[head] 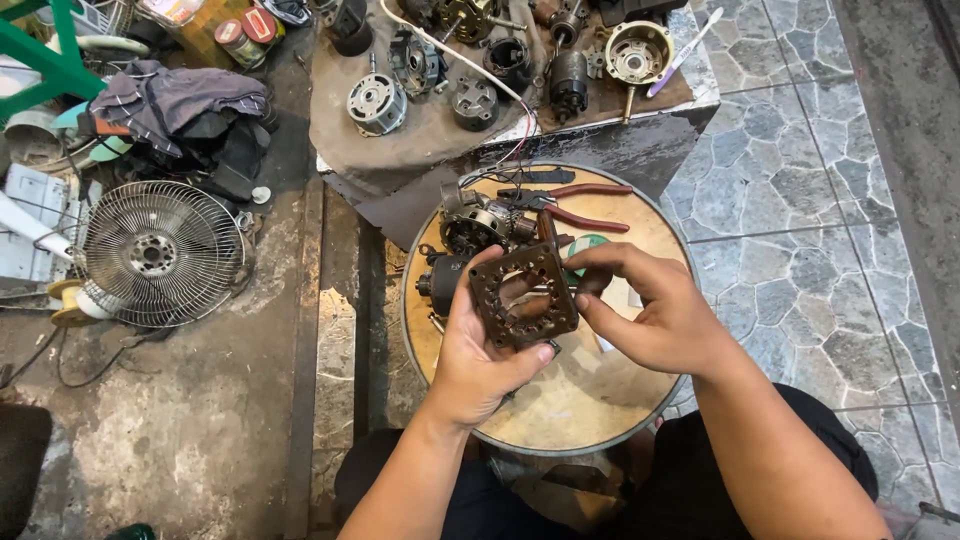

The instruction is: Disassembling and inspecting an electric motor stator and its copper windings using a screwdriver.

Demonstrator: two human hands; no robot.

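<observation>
My left hand (478, 355) grips a square, rusty brown motor stator core (522, 293) with a round bore, held up over a round wooden tabletop (585, 400). My right hand (650, 310) pinches the core's right edge with thumb and fingers. Behind the core on the tabletop lie a motor with copper windings (476, 222), a black motor part (440, 282) and red-handled pliers (575, 203). A green roll of tape (588, 246) peeks out above my right fingers.
A cloth-covered bench (430, 130) behind holds several motor housings and parts. A fan guard cage (158, 252) lies on the concrete floor at left, near a pile of dark clothes (185, 110). Stone-pattern tiles (800, 200) cover the floor at right.
</observation>
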